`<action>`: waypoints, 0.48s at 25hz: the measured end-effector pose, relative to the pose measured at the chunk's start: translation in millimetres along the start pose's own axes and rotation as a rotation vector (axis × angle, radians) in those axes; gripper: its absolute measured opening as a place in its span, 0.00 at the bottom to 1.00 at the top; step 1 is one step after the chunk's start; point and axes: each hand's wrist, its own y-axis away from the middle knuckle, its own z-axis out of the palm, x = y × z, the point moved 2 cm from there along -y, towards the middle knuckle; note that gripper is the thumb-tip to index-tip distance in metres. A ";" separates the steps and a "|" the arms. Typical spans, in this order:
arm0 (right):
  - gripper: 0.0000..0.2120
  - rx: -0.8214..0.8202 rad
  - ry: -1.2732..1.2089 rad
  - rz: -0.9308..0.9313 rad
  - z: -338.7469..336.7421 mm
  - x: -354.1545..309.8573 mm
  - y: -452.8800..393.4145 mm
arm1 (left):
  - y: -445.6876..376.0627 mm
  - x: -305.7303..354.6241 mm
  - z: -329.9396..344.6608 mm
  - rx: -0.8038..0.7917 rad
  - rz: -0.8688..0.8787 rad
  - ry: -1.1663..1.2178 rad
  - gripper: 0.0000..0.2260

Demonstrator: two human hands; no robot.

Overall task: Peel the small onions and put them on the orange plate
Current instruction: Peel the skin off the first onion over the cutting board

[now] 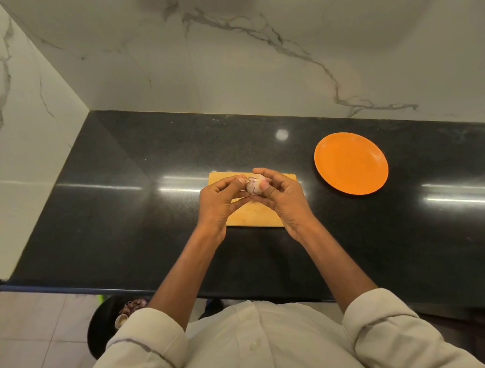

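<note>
Standing at a dark, glossy speckled tabletop [126, 216] under white marble-veined walls. Nearest, down by the floor at the left, showing a dark bowl [103, 329] partly hidden behind a rolled white sleeve, holding what look like papery purple scraps or more onions; too hidden to tell which. Further out, raising both hands over a pale wooden cutting board [253, 214], flat and rectangular with rounded corners. Left hand [219, 198] pinching at one end of a small onion [254, 186], thumb tip against the skin; right hand [278, 193] curling round the onion's other side, thumb pressing its front. Onion round, pale with purple streaks, skin looking cracked and partly lifting, so peeling seeming underway, not finished. Beyond and to the right, well apart from the board, lying an orange plate [351, 163], round, smooth and matte, with nothing on it. Judging from that: no onion delivered yet, this one needing the rest of its skin off and then carrying over to the plate.
</note>
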 end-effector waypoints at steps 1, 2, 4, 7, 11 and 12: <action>0.13 0.005 -0.006 0.003 -0.9 1.1 0.0 | 0.3 0.5 0.7 -0.013 0.013 -0.017 0.08; 0.14 0.014 -0.020 0.010 -1.6 2.6 0.2 | 0.7 0.7 1.2 -0.026 0.032 -0.039 0.08; 0.15 0.044 -0.056 0.024 -2.3 5.1 0.4 | 0.5 1.1 3.8 -0.035 0.097 -0.112 0.08; 0.16 0.046 -0.075 0.031 0.3 6.0 1.1 | -1.3 1.5 10.2 0.052 0.183 -0.219 0.05; 0.16 0.038 -0.124 0.052 0.9 6.5 2.2 | -1.3 0.7 15.2 0.070 0.121 -0.197 0.03; 0.16 0.036 -0.151 0.064 0.4 6.2 2.9 | -1.5 -0.5 13.9 0.064 0.087 -0.154 0.04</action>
